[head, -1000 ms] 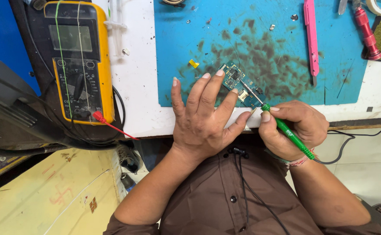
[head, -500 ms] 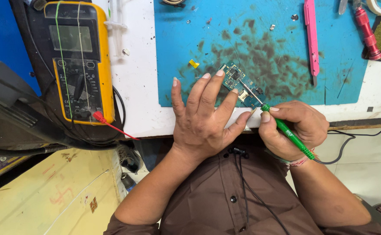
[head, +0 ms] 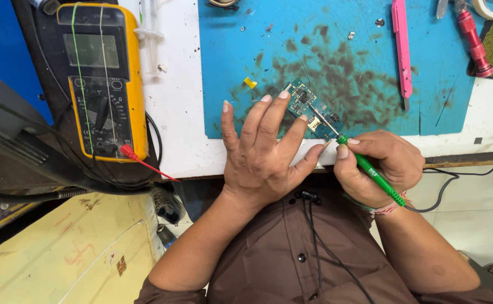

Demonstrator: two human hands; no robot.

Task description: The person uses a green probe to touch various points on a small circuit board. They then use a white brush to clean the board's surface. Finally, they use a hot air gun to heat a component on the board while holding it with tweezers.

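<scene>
Two hands: left hand (head: 260, 160) fingers spread, pinning circuit board (head: 308, 107); right hand (head: 379, 166) pinching green screwdriver (head: 370, 169).

Left hand (head: 263, 152) lies flat, fingers spread — right hand (head: 379, 166) curled in a pinching grip.

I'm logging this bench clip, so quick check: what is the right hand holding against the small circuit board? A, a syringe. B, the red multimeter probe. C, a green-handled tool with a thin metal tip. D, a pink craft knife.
C: the right hand grips a green-handled tool whose thin metal tip reaches the small circuit board, which the left hand steadies on the blue mat.
</scene>
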